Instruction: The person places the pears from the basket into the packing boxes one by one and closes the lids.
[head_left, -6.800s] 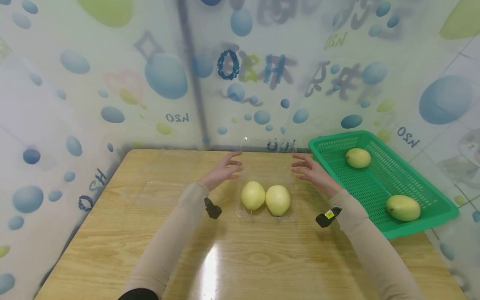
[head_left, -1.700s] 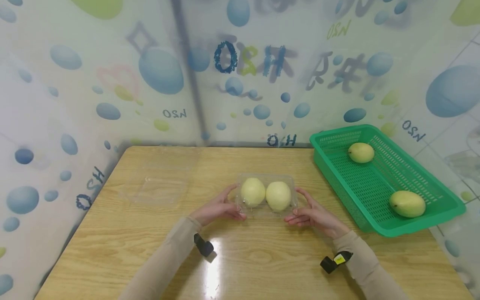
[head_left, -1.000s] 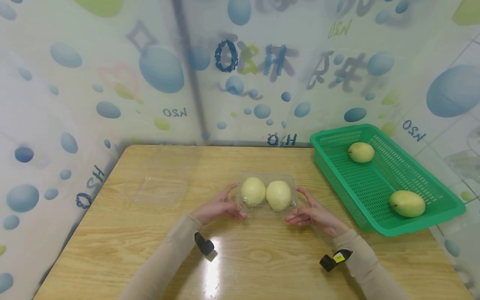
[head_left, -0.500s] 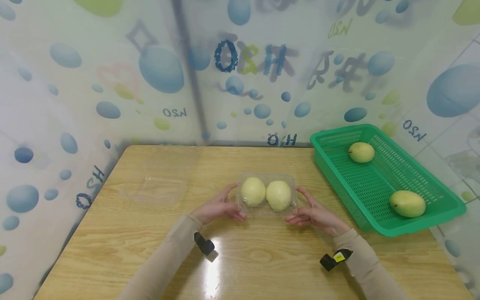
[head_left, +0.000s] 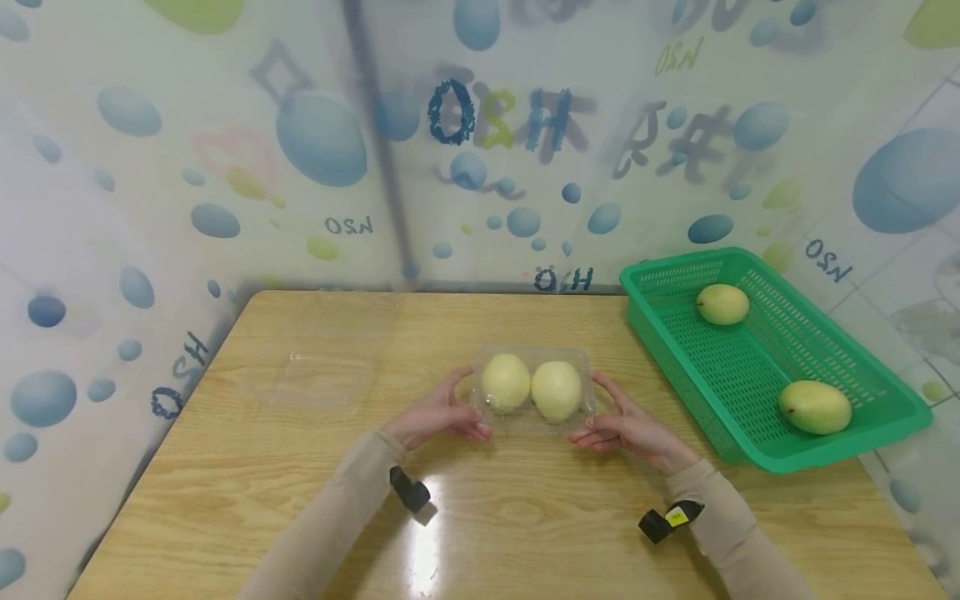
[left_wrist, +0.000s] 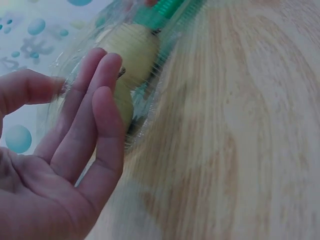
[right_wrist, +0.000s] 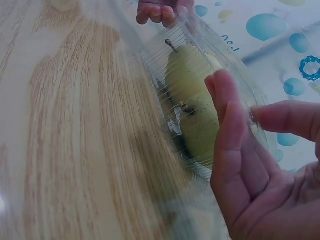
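Note:
A clear plastic clamshell box rests on the table with its lid down. Inside lie two pale yellow pears, side by side; their stems show in both wrist views. My left hand pinches the box's left end, thumb at the rim and fingers along the side. At the opposite end, my right hand pinches the rim in the same way, its thumb against the edge. In the right wrist view, the left hand's fingertips appear beyond the box.
A green perforated basket stands to the right, holding two more pears, well apart. A second clear clamshell lies with its lid up at the table's left. A patterned sheet hangs behind the wooden table.
Earliest, the box's lid stood up and both hands hovered beside it. Since then the lid has come down, and the hands have moved to the box's ends. Almost nothing differs over the last second.

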